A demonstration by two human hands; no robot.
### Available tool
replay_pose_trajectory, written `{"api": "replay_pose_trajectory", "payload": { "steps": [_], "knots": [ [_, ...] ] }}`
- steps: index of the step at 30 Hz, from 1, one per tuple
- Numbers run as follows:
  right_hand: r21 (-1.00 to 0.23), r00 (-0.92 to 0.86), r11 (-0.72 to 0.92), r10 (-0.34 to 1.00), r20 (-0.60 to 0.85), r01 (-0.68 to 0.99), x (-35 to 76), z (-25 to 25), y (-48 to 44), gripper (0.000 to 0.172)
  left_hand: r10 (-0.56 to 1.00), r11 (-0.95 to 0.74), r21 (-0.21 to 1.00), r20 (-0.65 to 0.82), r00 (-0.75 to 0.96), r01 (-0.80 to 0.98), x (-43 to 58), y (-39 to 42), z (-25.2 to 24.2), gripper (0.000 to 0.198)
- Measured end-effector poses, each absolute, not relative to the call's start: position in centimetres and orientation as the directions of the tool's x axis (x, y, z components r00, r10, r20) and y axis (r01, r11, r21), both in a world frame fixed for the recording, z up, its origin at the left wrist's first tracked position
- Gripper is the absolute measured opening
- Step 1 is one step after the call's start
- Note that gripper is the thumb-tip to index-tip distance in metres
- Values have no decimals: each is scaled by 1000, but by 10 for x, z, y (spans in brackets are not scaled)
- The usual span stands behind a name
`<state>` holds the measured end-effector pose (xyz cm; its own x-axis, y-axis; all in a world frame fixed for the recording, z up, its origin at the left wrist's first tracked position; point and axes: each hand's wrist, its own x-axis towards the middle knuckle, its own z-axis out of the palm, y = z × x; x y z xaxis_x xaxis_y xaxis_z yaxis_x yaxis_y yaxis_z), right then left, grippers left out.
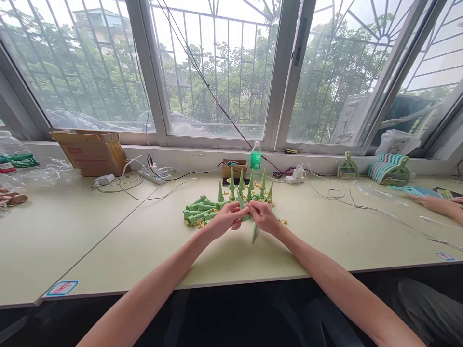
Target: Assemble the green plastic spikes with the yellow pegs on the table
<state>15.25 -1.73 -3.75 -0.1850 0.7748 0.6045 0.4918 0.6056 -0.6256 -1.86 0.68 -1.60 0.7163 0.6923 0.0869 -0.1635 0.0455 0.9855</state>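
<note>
My left hand is closed around a green plastic watering spike, its tip pointing up and slightly left. Close against it, my right hand pinches at the same spot; my fingers hide what it holds. Below the right hand, another green spike points toward me. Behind my hands stand several upright green spikes with small yellow valves at their sides. To the left lies a pile of loose green spikes, with some yellow pieces among them.
Behind the spikes are a small cardboard box and a green-labelled bottle. Cables and a power strip run along the window side. A large carton stands left. At right are small dustpans and another person's hand.
</note>
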Motion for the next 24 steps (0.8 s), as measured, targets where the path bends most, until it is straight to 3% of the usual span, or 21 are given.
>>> {"api": "replay_pose_trajectory", "payload": {
  "steps": [14, 20, 24],
  "knots": [
    [-637, -176, 567, 803, 570, 522, 156, -40, -13, 37, 723, -376, 927, 293, 626, 1, -14, 14, -27, 33],
    [-615, -179, 557, 804, 566, 558, 157, -37, -13, 40, 625, -735, 656, 555, 548, 173, -15, 17, -34, 32],
    [-619, -174, 545, 813, 556, 566, 156, -35, -14, 40, 490, -855, 482, 633, 599, 189, -18, 17, -33, 27]
  ]
}}
